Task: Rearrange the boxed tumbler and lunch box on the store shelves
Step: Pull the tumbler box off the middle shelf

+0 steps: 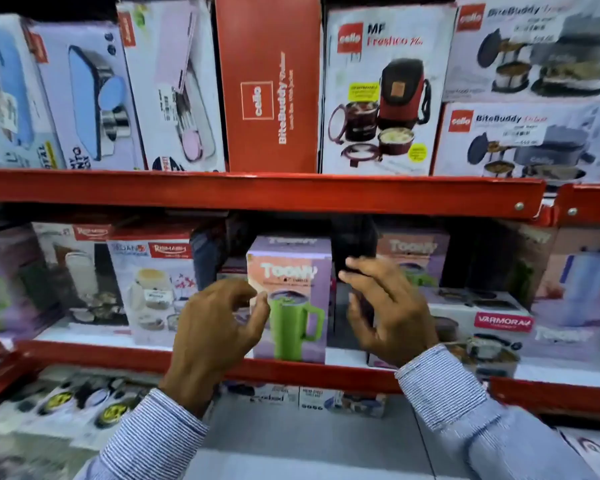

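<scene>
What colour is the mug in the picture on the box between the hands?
The mug printed on the purple tumbler box is bright green, seen clearly in the head view.

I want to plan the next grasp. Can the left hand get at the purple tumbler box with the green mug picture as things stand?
Probably yes. The left hand hovers open at the left edge of the tumbler box, which stands at the front of the shelf. Nothing lies between them. The right hand is open on the other side.

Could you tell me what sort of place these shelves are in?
Most likely a shop's kitchenware aisle: red metal shelves packed with boxed lunch boxes, some with price stickers, and a boxed tumbler facing out on the middle shelf.
</scene>
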